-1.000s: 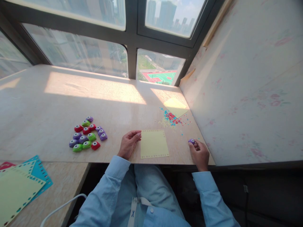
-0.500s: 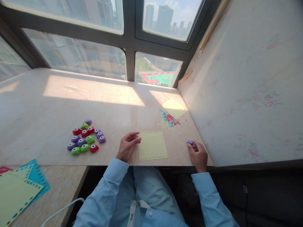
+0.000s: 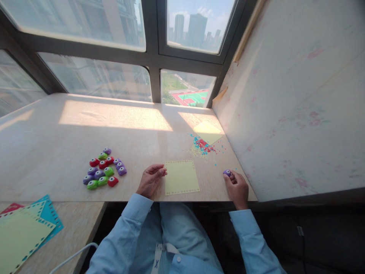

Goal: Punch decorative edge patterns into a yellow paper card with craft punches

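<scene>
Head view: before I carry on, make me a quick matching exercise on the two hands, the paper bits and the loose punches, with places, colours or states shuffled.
1. Right hand
2. Left hand
3. Paper bits
4. Loose punches

A. Red, green and purple
B. By the left edge of the middle yellow sheet
C. Holding a purple punch
D. Red, blue and pale yellow

Pairs: 1-C, 2-B, 3-D, 4-A

daylight enters through the windows (image 3: 98, 80) ahead of the left hand (image 3: 150, 180) and right hand (image 3: 237, 187), throwing bright patches onto the tabletop (image 3: 148, 146) beyond them. deep shadow lies below the right hand; to its right, the wall (image 3: 296, 99) looks soft and stretched.
</scene>
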`<state>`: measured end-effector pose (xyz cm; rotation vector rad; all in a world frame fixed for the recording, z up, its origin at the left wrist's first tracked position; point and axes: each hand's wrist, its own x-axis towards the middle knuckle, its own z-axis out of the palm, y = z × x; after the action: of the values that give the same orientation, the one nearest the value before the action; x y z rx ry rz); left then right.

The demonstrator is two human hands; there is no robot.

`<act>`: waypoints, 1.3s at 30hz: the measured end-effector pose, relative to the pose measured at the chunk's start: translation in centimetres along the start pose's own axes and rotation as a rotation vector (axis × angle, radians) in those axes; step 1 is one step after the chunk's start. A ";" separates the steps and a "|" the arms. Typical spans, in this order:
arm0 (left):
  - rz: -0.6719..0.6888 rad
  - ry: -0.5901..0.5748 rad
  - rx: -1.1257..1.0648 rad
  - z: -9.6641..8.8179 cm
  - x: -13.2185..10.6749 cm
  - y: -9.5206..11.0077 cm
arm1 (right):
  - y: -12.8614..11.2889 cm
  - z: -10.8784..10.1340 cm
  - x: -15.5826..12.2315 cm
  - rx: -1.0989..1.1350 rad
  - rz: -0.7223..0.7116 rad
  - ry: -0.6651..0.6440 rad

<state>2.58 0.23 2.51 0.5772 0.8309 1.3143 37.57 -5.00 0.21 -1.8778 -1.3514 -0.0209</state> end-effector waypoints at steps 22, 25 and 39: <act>0.035 0.033 0.053 0.7 0.1 0.1 | 0.1 -0.1 0.0 0.034 -0.018 0.005; 0.040 0.021 0.075 0.7 0.1 -0.1 | 0.1 -0.1 0.0 0.037 -0.022 0.009; 0.131 0.107 0.240 1.0 0.0 -0.9 | 0.3 -0.1 0.0 0.051 -0.049 0.012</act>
<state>3.96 0.15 2.41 0.7659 1.0634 1.3832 37.80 -5.09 0.11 -1.7989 -1.3772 -0.0227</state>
